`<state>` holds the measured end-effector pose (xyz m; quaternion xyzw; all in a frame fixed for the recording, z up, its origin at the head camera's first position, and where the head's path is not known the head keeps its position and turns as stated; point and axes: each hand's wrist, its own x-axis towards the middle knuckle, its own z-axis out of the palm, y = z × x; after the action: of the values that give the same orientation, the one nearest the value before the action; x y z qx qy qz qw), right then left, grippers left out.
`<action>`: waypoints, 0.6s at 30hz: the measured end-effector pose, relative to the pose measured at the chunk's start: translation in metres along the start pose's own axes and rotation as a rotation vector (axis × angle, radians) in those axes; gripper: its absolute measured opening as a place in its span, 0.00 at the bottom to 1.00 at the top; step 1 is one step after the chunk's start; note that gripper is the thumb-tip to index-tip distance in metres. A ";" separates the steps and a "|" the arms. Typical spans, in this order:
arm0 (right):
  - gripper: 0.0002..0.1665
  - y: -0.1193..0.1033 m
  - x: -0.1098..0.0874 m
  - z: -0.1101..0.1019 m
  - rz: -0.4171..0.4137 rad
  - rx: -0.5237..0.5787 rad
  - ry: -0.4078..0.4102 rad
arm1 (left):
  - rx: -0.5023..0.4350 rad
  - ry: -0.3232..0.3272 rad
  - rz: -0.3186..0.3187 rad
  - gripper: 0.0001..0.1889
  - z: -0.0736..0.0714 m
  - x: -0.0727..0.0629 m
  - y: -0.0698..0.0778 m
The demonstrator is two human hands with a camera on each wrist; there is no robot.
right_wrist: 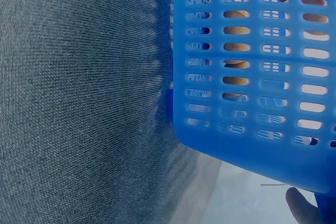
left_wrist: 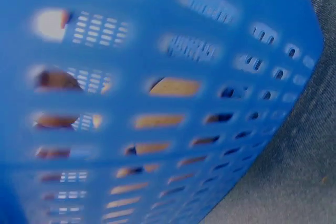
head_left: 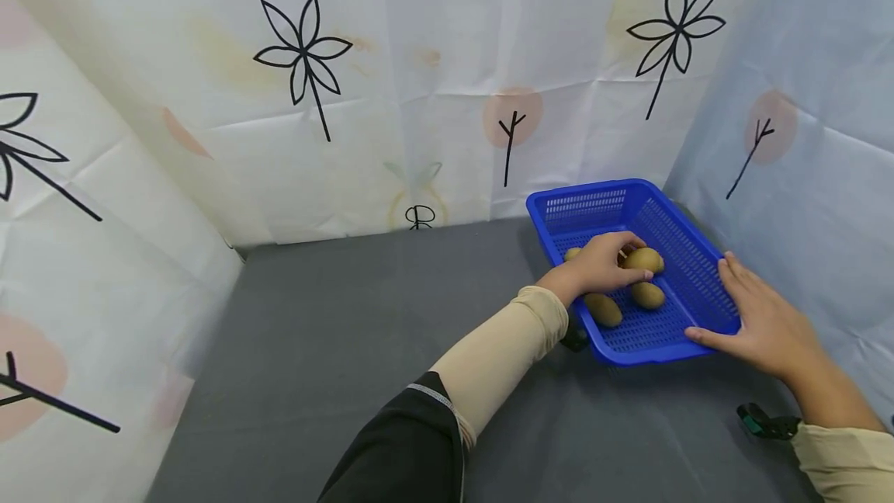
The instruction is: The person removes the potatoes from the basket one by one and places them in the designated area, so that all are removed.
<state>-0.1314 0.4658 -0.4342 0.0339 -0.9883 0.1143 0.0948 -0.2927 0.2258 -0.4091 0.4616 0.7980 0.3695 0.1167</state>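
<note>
Plainly, the left hand reaches down into a blue basket, its fingers curled over a yellowish-brown potato with the thumb on the near side, so that the potato sits in its grip. Just nearer the person than that thumb lies a second potato on the basket floor, and a third potato rests close to the left wrist, near the basket's left wall. Beyond that wrist, a fourth potato shows only in part.

The right hand spans the basket's near right corner, its fingers fairly straight along the outer right side and its thumb laid at the near rim; it presses on the basket without curling round it. A dark green and black device sits by the right wrist, beside a beige sleeve.

Under both hands spreads a dark grey cloth, and beyond them hangs a pale curtain with leafy drawings. In both wrist views the slotted basket wall looms close, with tan patches showing through its slots.
</note>
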 end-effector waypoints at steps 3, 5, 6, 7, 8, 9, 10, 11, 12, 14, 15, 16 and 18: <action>0.75 0.000 0.001 -0.001 -0.001 -0.006 -0.005 | -0.065 0.044 0.016 0.25 -0.005 -0.003 -0.002; 0.75 0.000 0.001 -0.001 -0.003 -0.006 -0.007 | -0.084 0.061 0.016 0.25 -0.009 -0.007 -0.002; 0.75 0.000 0.001 -0.002 -0.002 -0.008 -0.007 | -0.098 0.067 0.019 0.25 -0.012 -0.009 -0.002; 0.75 0.000 0.001 -0.002 -0.001 -0.010 -0.008 | -0.106 0.072 0.022 0.25 -0.014 -0.011 -0.003; 0.75 -0.001 0.001 -0.002 0.002 -0.009 -0.008 | -0.111 0.076 0.024 0.26 -0.017 -0.014 -0.003; 0.75 -0.001 0.001 -0.002 0.005 -0.008 -0.007 | -0.115 0.081 0.029 0.26 -0.020 -0.016 -0.004; 0.75 -0.001 0.000 -0.001 0.009 -0.012 -0.007 | -0.116 0.086 0.034 0.26 -0.023 -0.019 -0.005; 0.75 -0.001 0.000 -0.001 0.014 -0.016 -0.007 | -0.121 0.091 0.039 0.26 -0.026 -0.022 -0.006; 0.76 -0.002 0.000 -0.001 0.019 -0.019 -0.007 | -0.126 0.096 0.042 0.26 -0.029 -0.026 -0.007; 0.76 -0.003 0.000 -0.001 0.026 -0.022 -0.005 | -0.136 0.110 0.051 0.26 -0.036 -0.033 -0.009; 0.76 -0.004 0.000 0.000 0.029 -0.026 -0.007 | -0.141 0.119 0.057 0.26 -0.039 -0.037 -0.010; 0.76 -0.005 0.000 0.000 0.031 -0.030 -0.008 | -0.149 0.130 0.062 0.27 -0.043 -0.041 -0.012; 0.76 -0.006 0.000 0.001 0.033 -0.033 -0.011 | -0.160 0.152 0.070 0.27 -0.050 -0.052 -0.014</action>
<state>-0.1305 0.4601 -0.4336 0.0166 -0.9910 0.0992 0.0879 -0.2999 0.1552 -0.3921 0.4491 0.7558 0.4699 0.0791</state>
